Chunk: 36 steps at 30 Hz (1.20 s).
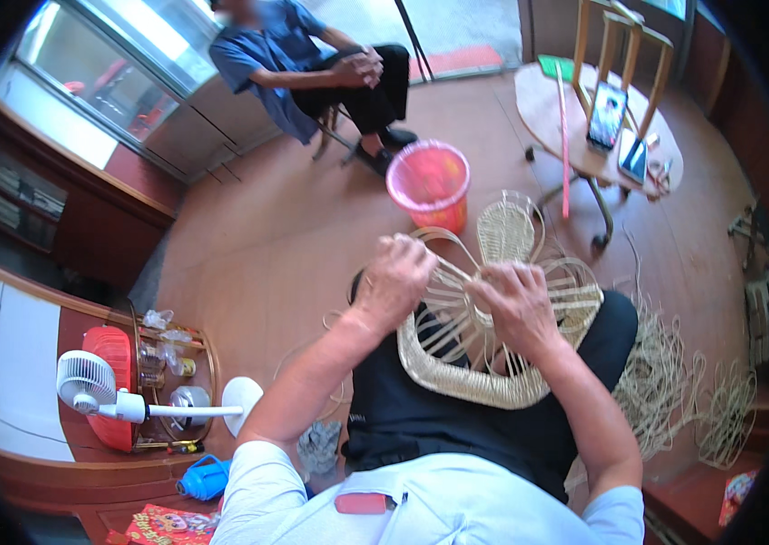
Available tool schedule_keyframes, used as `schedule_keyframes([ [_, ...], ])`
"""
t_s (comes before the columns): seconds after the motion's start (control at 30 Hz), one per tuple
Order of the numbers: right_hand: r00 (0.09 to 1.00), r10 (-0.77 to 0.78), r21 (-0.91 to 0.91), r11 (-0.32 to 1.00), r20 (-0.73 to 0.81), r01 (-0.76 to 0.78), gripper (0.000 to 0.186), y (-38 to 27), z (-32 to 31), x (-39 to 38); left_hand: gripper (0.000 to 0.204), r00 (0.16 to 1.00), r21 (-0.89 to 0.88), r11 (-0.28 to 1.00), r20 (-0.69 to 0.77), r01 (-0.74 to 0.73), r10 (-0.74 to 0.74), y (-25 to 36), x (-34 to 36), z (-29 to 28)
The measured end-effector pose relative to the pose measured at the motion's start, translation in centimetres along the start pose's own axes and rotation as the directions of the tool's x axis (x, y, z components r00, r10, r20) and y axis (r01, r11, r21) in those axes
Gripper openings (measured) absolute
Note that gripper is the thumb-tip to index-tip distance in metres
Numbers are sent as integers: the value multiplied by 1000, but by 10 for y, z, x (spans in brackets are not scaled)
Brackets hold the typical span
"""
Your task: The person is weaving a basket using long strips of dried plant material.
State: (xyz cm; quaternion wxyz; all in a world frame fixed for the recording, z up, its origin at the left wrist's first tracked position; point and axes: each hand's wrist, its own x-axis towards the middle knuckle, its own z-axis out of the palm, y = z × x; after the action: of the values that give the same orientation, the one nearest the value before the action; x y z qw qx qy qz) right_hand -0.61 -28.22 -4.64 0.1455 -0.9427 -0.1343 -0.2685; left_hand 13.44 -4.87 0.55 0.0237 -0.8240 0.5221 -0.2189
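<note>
Across my lap rests a half-woven rattan piece [439, 374], with a thick braided border and thin spokes fanning out from its middle. My left hand [394, 283] is closed, pinching a pale rattan strand [453, 269] at the piece's far left side. Over the spokes near the centre, my right hand [516, 304] is closed on the same strand, thumb pressed toward the fingers. A smaller oval woven part [505, 232] sticks out just beyond my right hand. Both palms face down, so the exact grip under the fingers is hidden.
A pink bucket [430, 186] stands ahead; a person [303, 82] sits beyond it. At the far right, a round wheeled stand [539, 100] holds phones. Loose rattan coils [661, 391] lie to my right. A white fan [194, 411] and blue watering can [205, 479] are at left.
</note>
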Motion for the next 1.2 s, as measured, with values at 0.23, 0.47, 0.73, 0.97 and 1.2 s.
schedule_keyframes([
  [0.23,1000,11,53,999,2,-11,47,-10,-9,1,34,982,-60,994,-169,-96,85,10,-33,-13],
  [0.47,1000,11,3,1000,-21,-11,39,-2,-1,-8,11,994,-570,821,-58,39,-87,109,-50,-17],
  [0.73,993,116,207,972,-2,-113,40,-4,-8,15,25,968,-612,754,96,241,-231,122,-95,-39],
  [0.97,991,123,106,986,45,-128,50,-14,-8,14,30,958,-529,801,204,279,-199,110,-110,-56],
  [1.2,981,186,101,976,60,-192,47,-20,-10,18,20,734,-500,548,340,670,-587,66,-91,-59],
])
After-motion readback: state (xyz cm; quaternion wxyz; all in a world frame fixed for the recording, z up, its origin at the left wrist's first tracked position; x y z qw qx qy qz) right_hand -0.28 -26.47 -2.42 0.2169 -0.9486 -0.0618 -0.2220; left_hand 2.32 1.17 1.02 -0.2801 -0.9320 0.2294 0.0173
